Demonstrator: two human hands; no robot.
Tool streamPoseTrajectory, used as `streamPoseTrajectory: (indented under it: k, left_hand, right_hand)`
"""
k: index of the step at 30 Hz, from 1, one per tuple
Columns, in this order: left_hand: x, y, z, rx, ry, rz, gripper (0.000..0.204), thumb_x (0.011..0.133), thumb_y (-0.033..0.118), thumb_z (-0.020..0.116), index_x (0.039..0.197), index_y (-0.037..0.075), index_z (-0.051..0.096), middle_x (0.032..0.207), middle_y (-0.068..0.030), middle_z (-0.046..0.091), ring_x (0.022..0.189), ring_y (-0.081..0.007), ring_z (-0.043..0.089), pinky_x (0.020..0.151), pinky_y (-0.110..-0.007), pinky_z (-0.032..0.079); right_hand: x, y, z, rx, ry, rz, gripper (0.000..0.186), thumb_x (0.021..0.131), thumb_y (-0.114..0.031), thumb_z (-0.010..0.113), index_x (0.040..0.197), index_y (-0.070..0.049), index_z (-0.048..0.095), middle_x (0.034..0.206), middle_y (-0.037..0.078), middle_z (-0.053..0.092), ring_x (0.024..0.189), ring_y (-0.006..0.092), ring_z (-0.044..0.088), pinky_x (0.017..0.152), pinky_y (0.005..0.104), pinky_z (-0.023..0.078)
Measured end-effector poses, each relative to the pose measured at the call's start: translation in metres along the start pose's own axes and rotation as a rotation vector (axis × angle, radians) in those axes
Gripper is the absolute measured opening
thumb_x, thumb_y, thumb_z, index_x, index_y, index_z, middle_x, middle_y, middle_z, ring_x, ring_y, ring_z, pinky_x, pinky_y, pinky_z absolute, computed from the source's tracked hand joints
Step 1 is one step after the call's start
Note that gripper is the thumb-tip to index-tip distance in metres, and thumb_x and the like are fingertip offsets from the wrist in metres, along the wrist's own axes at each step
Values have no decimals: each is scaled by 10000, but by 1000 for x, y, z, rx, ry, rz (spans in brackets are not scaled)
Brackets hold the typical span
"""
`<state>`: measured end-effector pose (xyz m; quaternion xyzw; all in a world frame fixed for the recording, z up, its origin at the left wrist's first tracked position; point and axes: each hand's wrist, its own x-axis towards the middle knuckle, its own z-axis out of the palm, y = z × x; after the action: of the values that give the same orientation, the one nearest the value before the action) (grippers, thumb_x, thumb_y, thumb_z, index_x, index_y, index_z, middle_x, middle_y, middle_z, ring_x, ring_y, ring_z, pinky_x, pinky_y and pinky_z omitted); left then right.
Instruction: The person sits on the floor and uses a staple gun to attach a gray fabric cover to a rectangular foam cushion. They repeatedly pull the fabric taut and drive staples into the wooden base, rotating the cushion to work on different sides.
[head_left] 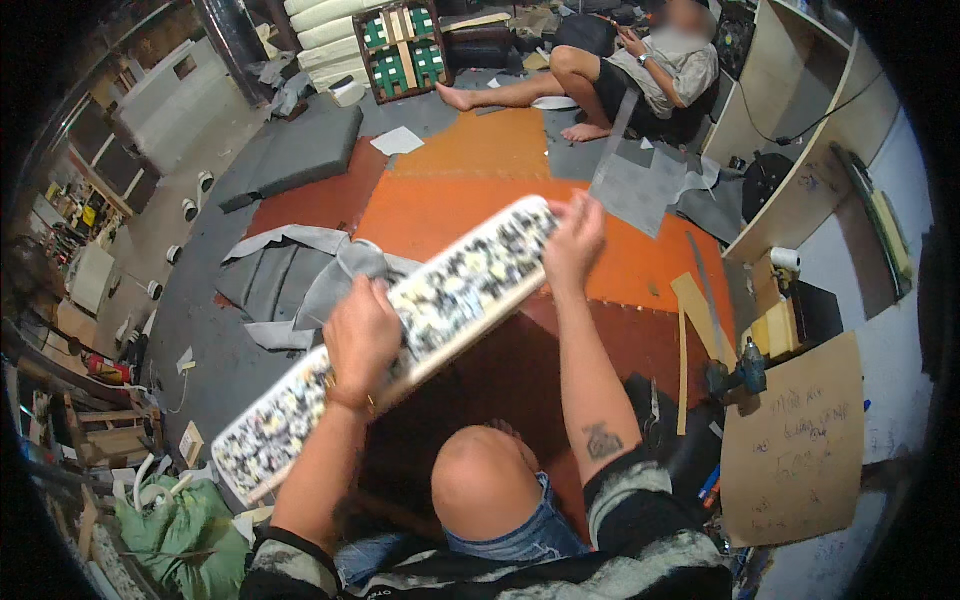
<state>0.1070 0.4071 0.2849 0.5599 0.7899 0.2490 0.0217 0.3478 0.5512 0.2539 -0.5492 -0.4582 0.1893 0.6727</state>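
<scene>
A long padded board (470, 290) lies slantwise before me, from lower left to upper right. Black, white and yellowish speckled foam covers its face, and a pale rim runs along its edge. Around its middle, my left hand (362, 338) is closed, fingers partly hidden behind the wrist. My right hand (578, 243) grips the upper right end, thumb and fingers at the corner. A thin grey strip (614, 145) rises from beside that hand; whether the fingers hold it, I cannot tell. Beyond the board sits a crumpled grey cover (285, 280) on the floor.
Another person (660, 75) sits at the back right, legs stretched out. A grey cushion (300, 155) and a webbed frame (402, 50) are at the far side. To my right are a cordless drill (750, 368) and a cardboard sheet (795, 440); at lower left, a green bag (185, 540).
</scene>
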Motion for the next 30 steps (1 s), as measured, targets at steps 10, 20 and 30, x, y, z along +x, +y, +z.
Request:
streamPoseTrajectory:
  k: [10,20,30]
  left_hand:
    - [141,-97,16,74,-102,-15,493,1064,376,466,1086,-43,725,1141,-305,718,1110,-489,668,980,-568,505]
    - [164,-117,31,59,-176,14,530,1075,367,444,1117,-88,712,1189,-351,688,1165,-496,650,1038,-557,481]
    - [166,-114,28,34,-208,49,520,1064,330,455,1075,-116,723,1159,-371,678,1156,-499,646,1050,-538,471]
  right_hand:
    - [-148,20,-55,328,-489,234,247,1121,-225,526,1137,-21,663,791,-39,538,670,52,494,600,240,422]
    - [-237,61,-124,-93,-839,444,333,1085,-271,587,1229,-9,734,879,17,705,785,82,593,712,277,506]
    - [-238,64,-110,-109,-849,401,335,1083,-262,592,1264,-21,739,850,67,717,775,98,630,716,304,528]
